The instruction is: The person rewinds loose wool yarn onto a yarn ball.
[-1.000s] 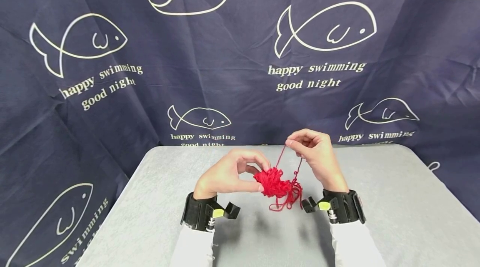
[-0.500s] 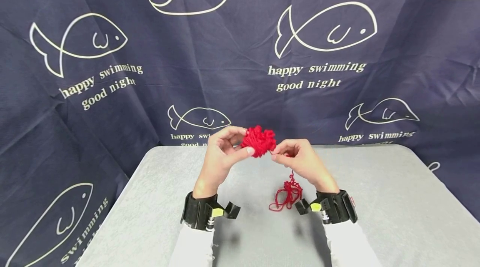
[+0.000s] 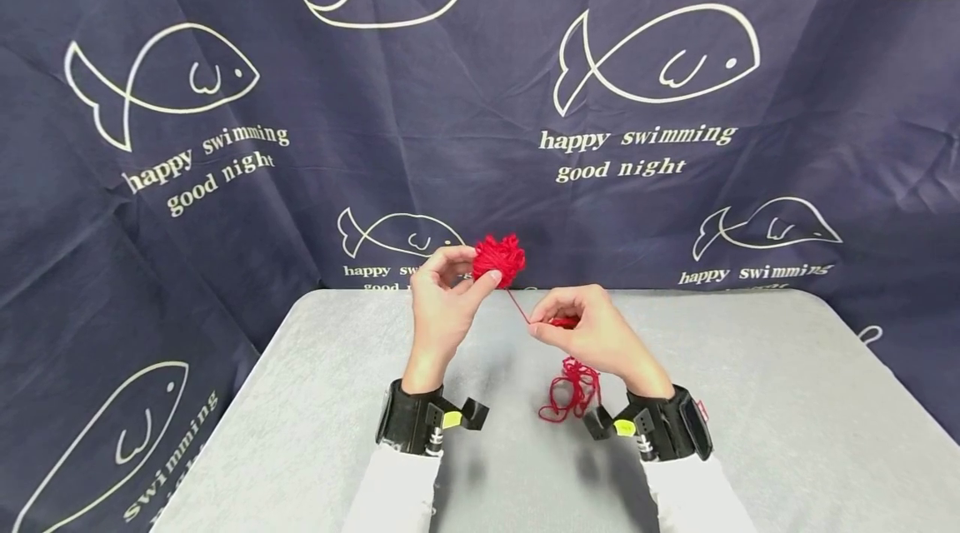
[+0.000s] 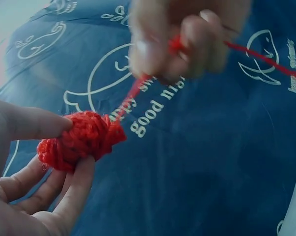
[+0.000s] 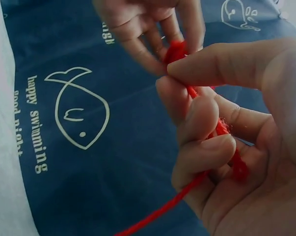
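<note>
Versus half a second back: the left hand (image 3: 441, 308) is now holding the ball (image 3: 498, 259) slightly higher and further toward 11 o'clock, and the right hand (image 3: 592, 337) is sitting lower and toward 4 o'clock of it, so the two hands are standing further apart. A short taut run of strand (image 3: 517, 306) is now showing between them, where before the right fingers were almost touching the ball. One second back the ball was lying low over the desk (image 3: 787, 400) with the loose tangle (image 3: 572, 390); the tangle is staying on the desk, at about 6 o'clock of the right hand.

Left hand: grasping the ball between thumb and fingertips; the left wrist view is showing the thumb (image 4: 32, 123) on top and a finger beneath the ball (image 4: 81, 140). The ball is raised above the far desk edge, in front of the backdrop (image 3: 225, 141).

Right hand: fingers curled, pinching the strand; the right wrist view is showing the strand (image 5: 221, 128) running through the curled fingers and out below the hand. From the pinch the strand is rising toward 11 o'clock to the ball, and is dropping to the tangle just beside the right wrist band (image 3: 667, 433).

Both sleeves are white.
</note>
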The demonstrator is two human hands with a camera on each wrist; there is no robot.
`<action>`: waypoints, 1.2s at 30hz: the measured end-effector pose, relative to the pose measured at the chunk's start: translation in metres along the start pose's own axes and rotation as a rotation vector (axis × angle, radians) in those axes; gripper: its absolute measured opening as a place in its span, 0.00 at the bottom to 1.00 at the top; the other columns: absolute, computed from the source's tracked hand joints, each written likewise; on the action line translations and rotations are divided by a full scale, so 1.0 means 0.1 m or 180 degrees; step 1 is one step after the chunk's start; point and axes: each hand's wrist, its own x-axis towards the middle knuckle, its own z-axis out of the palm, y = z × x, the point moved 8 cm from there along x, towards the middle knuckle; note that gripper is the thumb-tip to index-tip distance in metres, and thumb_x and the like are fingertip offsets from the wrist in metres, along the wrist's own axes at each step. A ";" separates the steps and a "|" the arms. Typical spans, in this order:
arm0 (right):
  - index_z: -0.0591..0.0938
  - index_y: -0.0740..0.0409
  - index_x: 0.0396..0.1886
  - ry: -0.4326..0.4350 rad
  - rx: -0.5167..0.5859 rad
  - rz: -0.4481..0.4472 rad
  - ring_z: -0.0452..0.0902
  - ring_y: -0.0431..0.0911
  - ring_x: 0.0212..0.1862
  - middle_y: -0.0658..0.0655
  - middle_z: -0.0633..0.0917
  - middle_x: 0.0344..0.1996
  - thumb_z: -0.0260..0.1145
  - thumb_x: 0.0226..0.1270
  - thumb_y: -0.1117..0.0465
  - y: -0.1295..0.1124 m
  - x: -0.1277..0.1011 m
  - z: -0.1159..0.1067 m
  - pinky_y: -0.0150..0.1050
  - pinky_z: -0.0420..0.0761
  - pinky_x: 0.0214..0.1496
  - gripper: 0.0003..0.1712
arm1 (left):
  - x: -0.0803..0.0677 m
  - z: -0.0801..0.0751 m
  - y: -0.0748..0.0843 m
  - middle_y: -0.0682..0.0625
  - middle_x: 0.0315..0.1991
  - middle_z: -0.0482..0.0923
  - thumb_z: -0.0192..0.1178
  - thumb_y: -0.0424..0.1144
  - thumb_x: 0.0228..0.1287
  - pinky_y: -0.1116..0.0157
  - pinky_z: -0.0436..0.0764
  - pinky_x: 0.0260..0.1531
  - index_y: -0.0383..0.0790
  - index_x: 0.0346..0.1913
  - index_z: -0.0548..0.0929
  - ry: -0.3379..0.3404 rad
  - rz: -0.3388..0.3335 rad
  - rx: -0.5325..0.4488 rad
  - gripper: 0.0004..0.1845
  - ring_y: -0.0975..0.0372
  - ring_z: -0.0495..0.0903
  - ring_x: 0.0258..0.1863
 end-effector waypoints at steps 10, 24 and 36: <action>0.88 0.58 0.32 0.0071 0.0051 -0.0029 0.78 0.44 0.25 0.49 0.86 0.24 0.74 0.60 0.68 -0.12 -0.04 -0.08 0.35 0.80 0.28 0.03 | 0.00 0.02 -0.03 0.41 0.42 0.81 0.72 0.21 0.50 0.69 0.85 0.36 0.26 0.43 0.82 -0.0006 0.0124 0.0298 0.16 0.59 0.81 0.36; 0.88 0.58 0.33 0.0473 0.0050 -0.0131 0.77 0.44 0.23 0.52 0.85 0.25 0.74 0.59 0.71 -0.18 -0.11 -0.32 0.34 0.77 0.24 0.05 | -0.02 0.08 -0.07 0.38 0.41 0.81 0.71 0.18 0.48 0.69 0.85 0.35 0.26 0.42 0.82 -0.0279 0.0046 0.0330 0.16 0.61 0.81 0.34; 0.87 0.63 0.35 0.1003 0.0480 -0.0252 0.73 0.43 0.23 0.53 0.84 0.24 0.73 0.61 0.74 -0.29 -0.20 -0.56 0.32 0.73 0.24 0.05 | -0.09 0.27 -0.10 0.44 0.38 0.84 0.70 0.23 0.52 0.60 0.87 0.40 0.33 0.41 0.84 -0.1199 -0.0027 0.0968 0.13 0.54 0.85 0.36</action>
